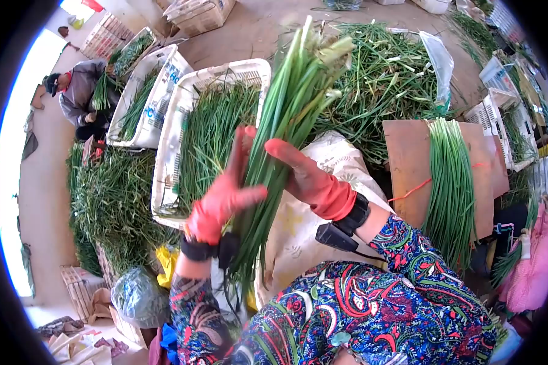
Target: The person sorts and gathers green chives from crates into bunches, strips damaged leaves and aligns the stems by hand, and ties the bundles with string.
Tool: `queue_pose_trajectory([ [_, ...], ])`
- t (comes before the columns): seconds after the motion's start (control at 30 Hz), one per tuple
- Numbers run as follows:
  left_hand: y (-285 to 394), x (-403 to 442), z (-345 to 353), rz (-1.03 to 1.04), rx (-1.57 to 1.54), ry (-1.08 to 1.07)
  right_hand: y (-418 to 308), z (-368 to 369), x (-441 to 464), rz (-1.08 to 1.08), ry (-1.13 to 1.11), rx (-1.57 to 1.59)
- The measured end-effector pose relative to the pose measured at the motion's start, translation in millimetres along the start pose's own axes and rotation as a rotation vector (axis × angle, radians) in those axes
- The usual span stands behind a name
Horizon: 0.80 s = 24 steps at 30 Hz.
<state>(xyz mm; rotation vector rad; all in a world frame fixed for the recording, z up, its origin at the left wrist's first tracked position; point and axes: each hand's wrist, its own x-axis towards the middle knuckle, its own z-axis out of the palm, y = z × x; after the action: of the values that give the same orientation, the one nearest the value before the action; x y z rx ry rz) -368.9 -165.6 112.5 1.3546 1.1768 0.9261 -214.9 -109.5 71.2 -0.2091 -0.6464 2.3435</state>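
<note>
A long bunch of green stalks (286, 115) stands upright between my two hands, pale root ends up and leaves hanging down. My right hand (310, 179), in a red glove, is wrapped round the right side of the bunch. On its left side my left hand (225, 198), also red-gloved and slightly blurred, has its fingers spread against the leaves. A white crate (163, 152) of loose green stalks is just left of my hands. To the right, a neat bundle of stalks (450, 176) lies on a brown board (408, 164) with a red tie strip.
A person (82, 91) at the upper left handles stalks beside another white crate (119, 131). Heaps of loose greens lie at the left (115, 207) and top centre (386, 79). A person in pink sleeves (533, 261) is at the right edge. A patterned cloth (310, 225) lies beneath my hands.
</note>
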Motion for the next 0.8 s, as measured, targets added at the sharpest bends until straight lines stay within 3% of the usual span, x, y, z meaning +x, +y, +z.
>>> queue_pose_trajectory([
  [0.03, -15, -9, 4, -0.015, 0.035, -0.042, -3, -1, 0, -0.034, 0.005, 0.005],
  [0.07, -20, -23, 15, -0.250, -0.029, -0.063, -1, -8, -1, -0.041, 0.018, 0.003],
  [0.23, -62, -40, 38, -0.417, -0.452, 0.033, 16, -31, 2, 0.069, 0.023, 0.133],
  [0.27, -58, -43, 37, -0.461, -0.512, 0.019, 12, -34, 6, -0.016, 0.009, 0.130],
  [0.3, -48, -49, 39, -0.523, -0.609, 0.135, 6, -38, 10, -0.106, -0.001, 0.127],
  [0.4, -67, -72, 29, -0.555, -0.696, 0.060, -26, -57, 20, -0.158, 0.136, 0.300],
  [0.53, -82, -97, 18, -0.690, -0.661, 0.045, -47, -112, 37, -0.172, 0.176, 0.330],
  [0.57, -84, -102, 18, -0.706, -0.666, 0.066, -47, -123, 42, -0.203, 0.449, 0.290],
  [0.6, -87, -107, 17, -0.720, -0.671, 0.086, -46, -150, 50, -0.195, 0.456, 0.282],
  [0.7, -106, -118, 12, -0.740, -0.613, 0.030, -46, -144, 46, -0.105, 0.548, 0.158],
  [0.77, -115, -125, 11, -0.718, -0.598, 0.029, -61, -150, 45, -0.077, 0.367, 0.177],
  [0.8, -117, -127, 11, -0.706, -0.594, 0.023, -74, -144, 45, -0.036, 0.537, 0.253],
])
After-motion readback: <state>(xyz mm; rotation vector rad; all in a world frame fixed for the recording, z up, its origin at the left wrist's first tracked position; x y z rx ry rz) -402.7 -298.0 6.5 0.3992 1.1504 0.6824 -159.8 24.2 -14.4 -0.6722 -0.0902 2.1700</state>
